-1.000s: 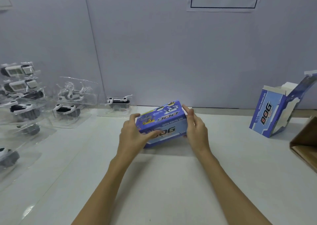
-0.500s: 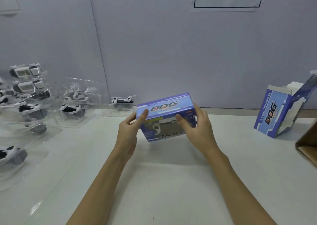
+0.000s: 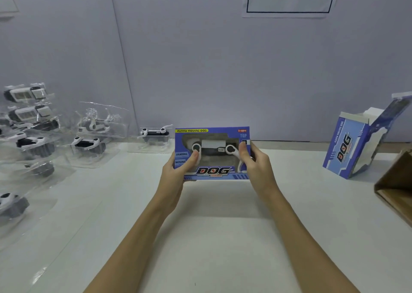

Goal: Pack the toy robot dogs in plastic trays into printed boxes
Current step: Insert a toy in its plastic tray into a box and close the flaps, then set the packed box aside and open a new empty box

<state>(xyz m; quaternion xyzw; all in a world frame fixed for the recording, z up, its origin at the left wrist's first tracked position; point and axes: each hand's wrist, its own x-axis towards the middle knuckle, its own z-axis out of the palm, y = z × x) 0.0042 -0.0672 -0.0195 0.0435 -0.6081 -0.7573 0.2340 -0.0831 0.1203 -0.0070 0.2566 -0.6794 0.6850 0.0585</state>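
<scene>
With both hands gripping the packed printed box [image 3: 212, 153] at frame centre — left hand [image 3: 178, 172] and right hand [image 3: 256, 167] at its ends — keep it level and check through the window that the toy dog [image 3: 213, 148] sits straight.

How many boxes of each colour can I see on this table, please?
Blue printed boxes: 2, the held box and the open box standing at the right.
Brown cardboard box: 1, cut off by the right edge.
Total: 3
</scene>
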